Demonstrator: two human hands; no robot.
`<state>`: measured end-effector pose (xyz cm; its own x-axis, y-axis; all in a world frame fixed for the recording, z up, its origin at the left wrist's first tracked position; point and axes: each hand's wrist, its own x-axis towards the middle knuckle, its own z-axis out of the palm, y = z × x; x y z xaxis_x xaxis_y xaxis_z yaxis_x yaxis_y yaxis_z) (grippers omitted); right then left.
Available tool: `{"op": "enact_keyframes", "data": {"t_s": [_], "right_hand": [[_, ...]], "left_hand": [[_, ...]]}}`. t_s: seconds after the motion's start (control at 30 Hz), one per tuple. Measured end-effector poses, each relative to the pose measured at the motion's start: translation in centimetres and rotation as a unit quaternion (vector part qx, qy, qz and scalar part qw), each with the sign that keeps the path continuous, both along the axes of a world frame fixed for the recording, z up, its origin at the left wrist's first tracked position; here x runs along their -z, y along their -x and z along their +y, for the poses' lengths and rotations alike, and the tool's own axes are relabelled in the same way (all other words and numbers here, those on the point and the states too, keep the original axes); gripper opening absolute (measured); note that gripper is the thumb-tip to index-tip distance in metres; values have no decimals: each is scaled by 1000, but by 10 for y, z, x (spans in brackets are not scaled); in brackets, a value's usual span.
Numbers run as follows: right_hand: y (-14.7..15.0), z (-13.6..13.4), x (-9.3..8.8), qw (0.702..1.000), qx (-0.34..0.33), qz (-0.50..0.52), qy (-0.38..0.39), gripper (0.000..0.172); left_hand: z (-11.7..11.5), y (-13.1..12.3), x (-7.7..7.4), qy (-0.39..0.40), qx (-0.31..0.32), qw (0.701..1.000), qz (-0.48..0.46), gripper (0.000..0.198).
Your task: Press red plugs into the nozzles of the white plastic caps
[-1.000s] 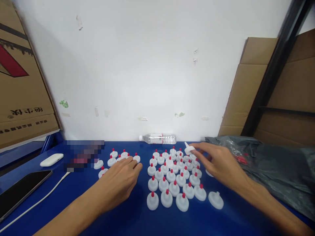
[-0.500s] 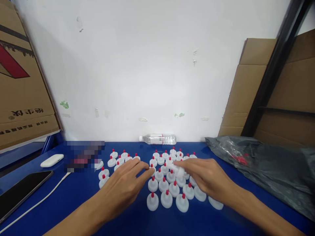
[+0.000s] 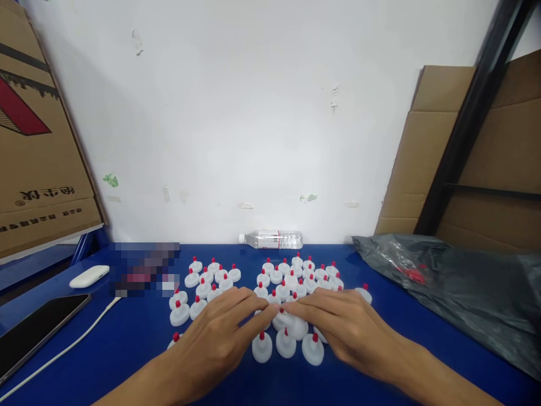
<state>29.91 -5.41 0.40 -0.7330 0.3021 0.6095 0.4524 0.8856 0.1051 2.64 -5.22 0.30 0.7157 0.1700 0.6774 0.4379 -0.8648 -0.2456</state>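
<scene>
Many white round caps with red tips stand upright on the blue table [image 3: 236,383]; one white cap [image 3: 262,347] is at the front and another [image 3: 313,350] sits to its right. My left hand [image 3: 236,324] is above the caps, thumb and index fingertips together near a red tip; what they hold, if anything, is too small to tell. My right hand [image 3: 333,321] meets it from the right, its fingers closed together over a blurred white cap [image 3: 297,327], apparently gripped. The palms hide several caps.
A clear bottle [image 3: 273,239] lies by the wall. To the left are a phone [image 3: 42,332], a white case [image 3: 88,276] and a cable [image 3: 71,347]. At the right lies a grey plastic bag [image 3: 456,304] with red pieces [image 3: 414,274]. A cardboard box [image 3: 38,163] stands far left.
My right hand has moved left and nearer, bringing the blurred white cap along. My left hand has shifted slightly right and nearer, and the two hands' fingertips are now close together.
</scene>
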Motion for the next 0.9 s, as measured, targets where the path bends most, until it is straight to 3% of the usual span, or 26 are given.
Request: {"op": "enact_keyframes", "data": {"t_s": [0.4, 0.6, 0.9], "right_hand": [[1, 0, -3, 999, 6, 3, -31, 47], [0, 0, -3, 999, -3, 8, -37, 44], [3, 1, -1, 999, -33, 5, -38, 39]], "left_hand": [[-4, -2, 2, 29, 29, 998, -42, 46], [-8, -5, 4, 29, 4, 999, -30, 52], [-20, -14, 3, 0, 13, 999, -53, 30]]}}
